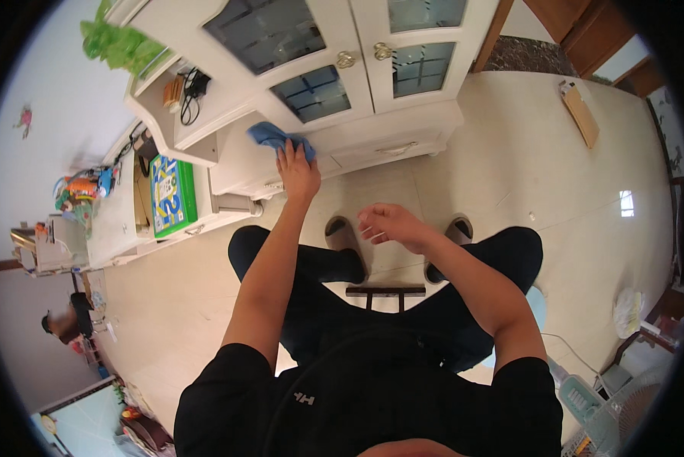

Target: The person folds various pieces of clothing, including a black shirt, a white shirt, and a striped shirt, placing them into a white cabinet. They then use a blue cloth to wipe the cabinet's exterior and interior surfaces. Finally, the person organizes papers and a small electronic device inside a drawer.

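My left hand (298,174) presses a blue cloth (274,137) against the low ledge of a white wooden cabinet (387,123), just under its glass-paned doors. The fingers lie over the cloth's right end, while its other end spreads out bunched to the left. My right hand (393,226) hangs in the air between my knees, above the tiled floor. Its fingers are loosely curled and apart, and it holds nothing. Two round ornate knobs (346,59) sit on the cabinet doors, and a drawer handle (397,149) is below the ledge.
Left of the cabinet, a low unit (110,228) carries a green-edged box (173,197) and toys (85,185). Black cables (193,94) lie on an open shelf. Under me is a dark stool (385,292). A fan (633,405) stands behind right; flat cardboard (582,117) lies on the floor.
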{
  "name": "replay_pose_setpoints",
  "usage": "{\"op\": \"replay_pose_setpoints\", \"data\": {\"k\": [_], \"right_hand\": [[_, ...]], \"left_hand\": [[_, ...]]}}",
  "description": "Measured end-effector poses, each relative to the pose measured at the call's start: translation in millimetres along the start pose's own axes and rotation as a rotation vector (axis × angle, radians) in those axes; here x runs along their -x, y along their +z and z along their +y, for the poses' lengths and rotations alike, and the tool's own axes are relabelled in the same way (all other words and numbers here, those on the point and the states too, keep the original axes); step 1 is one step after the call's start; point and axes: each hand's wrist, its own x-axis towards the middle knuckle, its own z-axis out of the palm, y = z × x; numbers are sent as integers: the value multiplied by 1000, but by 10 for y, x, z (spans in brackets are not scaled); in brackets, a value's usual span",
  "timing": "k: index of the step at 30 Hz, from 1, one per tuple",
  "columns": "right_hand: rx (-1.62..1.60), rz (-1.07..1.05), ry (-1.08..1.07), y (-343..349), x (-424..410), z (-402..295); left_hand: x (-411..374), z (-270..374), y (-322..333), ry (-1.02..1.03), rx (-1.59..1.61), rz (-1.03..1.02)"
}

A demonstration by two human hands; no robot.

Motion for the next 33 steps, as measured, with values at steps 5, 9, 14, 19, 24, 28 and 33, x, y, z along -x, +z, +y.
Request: {"op": "replay_pose_setpoints", "data": {"k": [5,9,14,19,24,28,33], "right_hand": [[301,73,-164,-274,178,60],[394,198,-258,-543,220,71],[65,389,-219,-948,315,-67],[352,448,-307,-887,441,-173],[446,211,-300,-609,589,-236],[657,120,-404,-400,693,-148],[843,12,-404,-316,704,3]], "left_hand": [[-66,892,587,237,-43,-140],[-465,2448,1039,512,238,-265],[-1154,3415,1467,684,315,-467],[-919,2815,1336,753,300,-358],[-372,747,671,490,92,-168],[-11,-860,34,32,-81,-106],[-60,-163,-325,-439,394,-140]]}}
